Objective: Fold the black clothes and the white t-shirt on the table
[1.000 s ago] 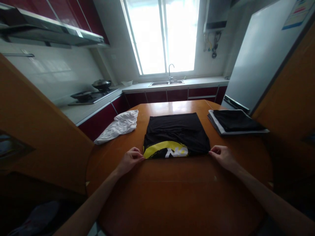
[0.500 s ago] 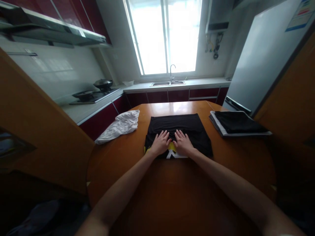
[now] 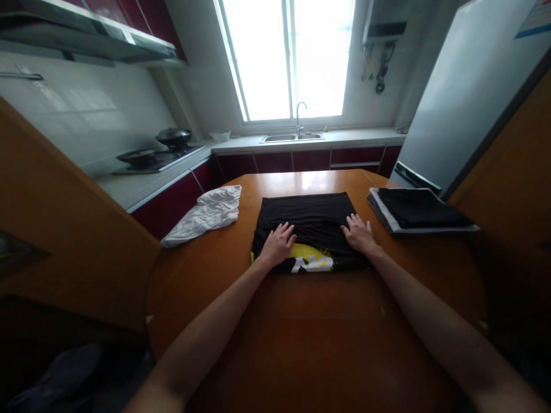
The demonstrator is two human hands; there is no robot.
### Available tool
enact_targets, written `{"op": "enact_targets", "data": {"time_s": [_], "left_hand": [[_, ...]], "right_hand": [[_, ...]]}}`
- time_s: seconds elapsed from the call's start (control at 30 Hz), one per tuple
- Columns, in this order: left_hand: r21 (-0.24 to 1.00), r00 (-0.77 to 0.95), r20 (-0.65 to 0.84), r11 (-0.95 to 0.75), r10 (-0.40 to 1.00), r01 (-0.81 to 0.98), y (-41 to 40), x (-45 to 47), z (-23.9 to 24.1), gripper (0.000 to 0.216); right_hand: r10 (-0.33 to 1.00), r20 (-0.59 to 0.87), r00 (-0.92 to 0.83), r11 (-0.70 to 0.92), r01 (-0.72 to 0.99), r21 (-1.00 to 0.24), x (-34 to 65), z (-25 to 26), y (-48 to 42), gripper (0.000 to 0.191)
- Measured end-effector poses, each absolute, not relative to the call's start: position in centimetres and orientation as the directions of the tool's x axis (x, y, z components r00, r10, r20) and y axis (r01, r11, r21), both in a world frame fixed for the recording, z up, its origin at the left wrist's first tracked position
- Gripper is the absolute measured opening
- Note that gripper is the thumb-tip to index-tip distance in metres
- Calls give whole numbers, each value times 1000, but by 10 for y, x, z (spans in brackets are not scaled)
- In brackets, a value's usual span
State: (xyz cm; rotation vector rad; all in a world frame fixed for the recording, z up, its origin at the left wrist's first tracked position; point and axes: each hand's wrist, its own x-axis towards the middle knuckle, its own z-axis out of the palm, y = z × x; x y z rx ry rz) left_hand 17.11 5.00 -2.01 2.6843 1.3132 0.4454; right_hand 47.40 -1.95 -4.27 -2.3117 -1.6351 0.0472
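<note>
A black garment (image 3: 314, 215) with a yellow and white print near its front edge lies folded on the wooden table (image 3: 301, 321); it looks like a T-shirt. My left hand (image 3: 279, 244) rests flat on its left part, fingers stretched out, beside the yellow patch. Over at the right edge of the cloth, my right hand (image 3: 359, 234) lies with its fingers spread, palm down. Neither hand grips the fabric. Small wrinkles run across the cloth between the two hands.
A crumpled white cloth (image 3: 210, 212) lies at the table's left edge. To the right is a stack of folded dark and white clothes (image 3: 424, 209). Beyond the table are a sink (image 3: 293, 137), a stove with pans (image 3: 172, 137) and a fridge (image 3: 447, 97).
My right hand has slid right across the black garment, from the middle to its right edge, uncovering more of the print. My left hand stays nearly in place. The view has shifted slightly.
</note>
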Motion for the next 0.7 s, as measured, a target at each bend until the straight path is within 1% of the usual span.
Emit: {"op": "enact_targets", "data": {"time_s": [0.07,0.1,0.13,0.2,0.27,0.33,0.5,0.57,0.63,0.7], "left_hand": [[233,468,316,-546,825,805,59,158,-15,43],[219,402,345,-489,848,844,64,150,-13,42],[201,344,348,-428,872,881,69,141,-12,40],[166,263,306,-324,915,931,80,125,-12,37],[159,233,264,-281,936,947,88,115,-13,33],[177,221,265,-273,938,946,92,111,-15,28],[252,200,367,-304,908,919,95,116,-17,18],[261,204,381,-317,902,912,94,117,-16,17],[247,217,352,-313,911,917,93,118,-14,17],[227,229,347,-318,910,920,90,119,-11,22]], "right_hand": [[890,221,399,-326,895,-304,485,-43,-20,47],[877,242,416,-335,888,-315,488,-42,-21,42],[869,254,425,-338,885,-321,491,-42,-21,37],[860,267,435,-344,880,-326,494,-42,-21,29],[853,280,441,-343,877,-336,494,-42,-21,22],[840,307,448,-334,872,-359,493,-41,-20,18],[787,408,463,-304,866,-397,494,-37,-19,18],[785,404,468,-315,865,-390,496,-36,-19,18],[801,368,473,-334,862,-382,496,-34,-20,18],[807,342,481,-359,860,-363,493,-30,-23,19]]}}
